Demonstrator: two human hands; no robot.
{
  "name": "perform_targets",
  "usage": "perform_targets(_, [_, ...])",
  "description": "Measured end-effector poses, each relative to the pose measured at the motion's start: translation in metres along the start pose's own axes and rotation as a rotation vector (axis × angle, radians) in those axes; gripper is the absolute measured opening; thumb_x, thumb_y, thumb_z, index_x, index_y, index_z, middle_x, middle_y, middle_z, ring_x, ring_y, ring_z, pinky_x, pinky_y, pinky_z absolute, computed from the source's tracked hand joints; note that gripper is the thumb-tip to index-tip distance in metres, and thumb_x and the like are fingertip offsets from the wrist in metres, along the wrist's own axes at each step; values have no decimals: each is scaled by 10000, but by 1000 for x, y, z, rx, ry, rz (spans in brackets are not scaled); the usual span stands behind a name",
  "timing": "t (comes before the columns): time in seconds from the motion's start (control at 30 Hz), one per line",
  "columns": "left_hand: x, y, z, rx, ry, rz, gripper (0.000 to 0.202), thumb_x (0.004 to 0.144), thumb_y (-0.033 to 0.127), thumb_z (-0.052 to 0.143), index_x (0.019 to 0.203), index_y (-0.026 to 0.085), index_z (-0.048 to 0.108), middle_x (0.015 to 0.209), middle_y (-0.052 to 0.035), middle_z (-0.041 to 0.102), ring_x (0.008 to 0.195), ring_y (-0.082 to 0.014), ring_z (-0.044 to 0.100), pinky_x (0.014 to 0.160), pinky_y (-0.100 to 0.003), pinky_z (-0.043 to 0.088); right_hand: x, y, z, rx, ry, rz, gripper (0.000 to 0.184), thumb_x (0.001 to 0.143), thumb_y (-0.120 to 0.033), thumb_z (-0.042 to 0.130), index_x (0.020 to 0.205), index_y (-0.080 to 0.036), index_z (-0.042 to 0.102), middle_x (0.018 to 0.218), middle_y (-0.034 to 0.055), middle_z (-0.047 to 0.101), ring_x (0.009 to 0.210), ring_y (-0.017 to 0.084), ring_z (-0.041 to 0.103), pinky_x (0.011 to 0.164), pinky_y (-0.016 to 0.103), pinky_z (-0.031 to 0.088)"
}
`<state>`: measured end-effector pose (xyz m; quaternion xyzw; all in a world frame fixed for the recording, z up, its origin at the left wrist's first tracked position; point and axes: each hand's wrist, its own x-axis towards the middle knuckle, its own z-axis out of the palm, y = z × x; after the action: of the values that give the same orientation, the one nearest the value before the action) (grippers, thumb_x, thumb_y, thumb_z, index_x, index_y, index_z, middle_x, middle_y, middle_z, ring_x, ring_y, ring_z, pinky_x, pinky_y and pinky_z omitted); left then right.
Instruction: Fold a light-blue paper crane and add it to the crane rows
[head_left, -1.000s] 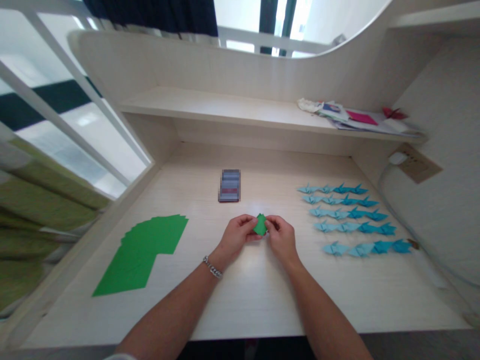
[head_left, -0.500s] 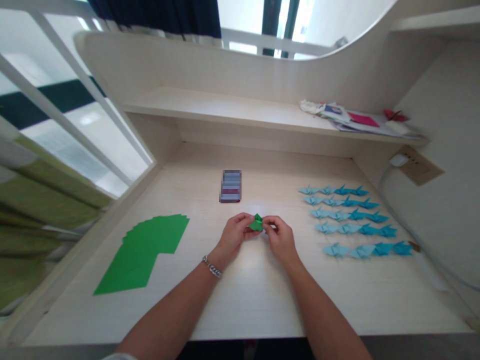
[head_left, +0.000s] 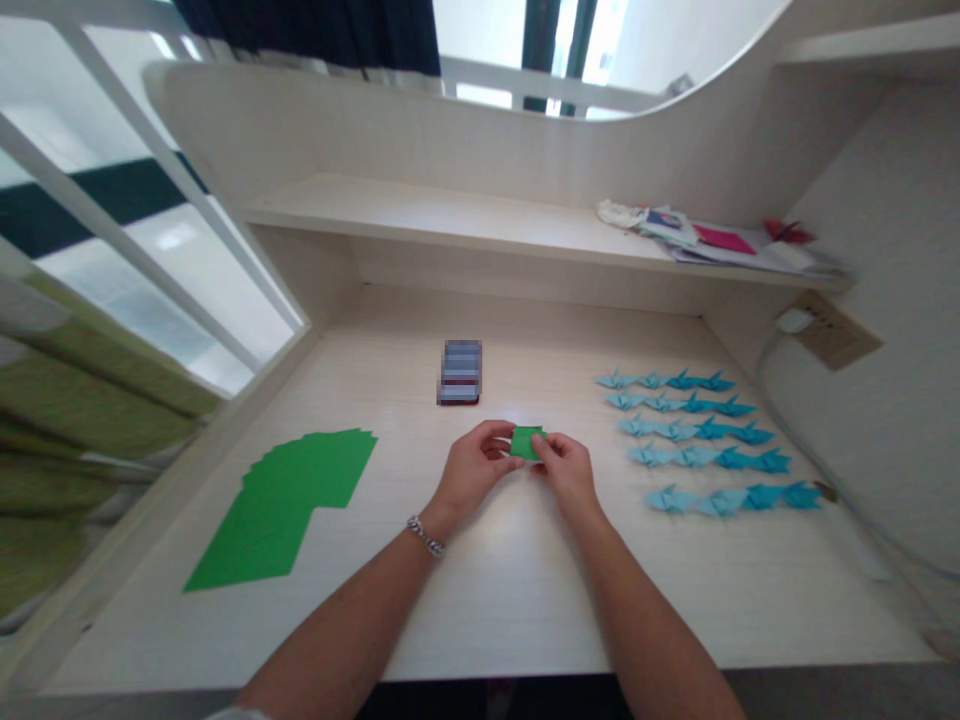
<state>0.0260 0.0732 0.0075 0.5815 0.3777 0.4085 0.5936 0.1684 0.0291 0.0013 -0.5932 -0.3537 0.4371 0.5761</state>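
Observation:
A small folded piece of green paper [head_left: 526,441] is held between both hands just above the pale wooden desk [head_left: 480,590]. My left hand [head_left: 474,469], with a metal bracelet on its wrist, pinches the paper's left side. My right hand [head_left: 567,474] pinches its right side with thumb and fingers. The paper looks like a flat, squarish fold now. Both forearms reach in from the bottom of the view.
A fanned stack of green paper sheets [head_left: 289,500] lies at the left. Rows of blue paper cranes [head_left: 697,438] fill the right side. A phone [head_left: 460,371] lies beyond the hands. The shelf holds papers [head_left: 712,240]; a wall socket with cable [head_left: 814,325] sits at right.
The green piece has been turned and pressed between the fingers, going from an upright pointed shape to a flatter squarish fold. The hands stayed in the same spot.

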Motion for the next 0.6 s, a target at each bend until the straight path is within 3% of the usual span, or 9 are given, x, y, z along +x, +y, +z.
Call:
perform_targets(0.17, [-2,3,-1,141,8,64,472,650,202,726,1111,185,625,1059,-94,651,849,-183,628,807,-351,512,-2,-1,2,175,-33,117,348,623,-482,706,649,-145,624,623,23,625,552,138,554,505,251,462])
perform_targets(0.37, [-3,9,-5,289,-20,193,461,729,258,668,1183,235,595,1045,-75,629,813,-173,614,779,-332,509,-3,-5,0,263,-56,205,324,632,-463,715,685,-152,643,644,23,635,564,133,563,483,228,451])
perform_targets(0.6, [-3,5,-4,358,-87,223,595,681,257,713,1250,243,537,1024,-68,612,827,-179,596,788,-335,496,-3,-6,-1,275,-159,205,363,648,-469,709,785,-134,678,717,58,673,593,154,597,505,250,469])
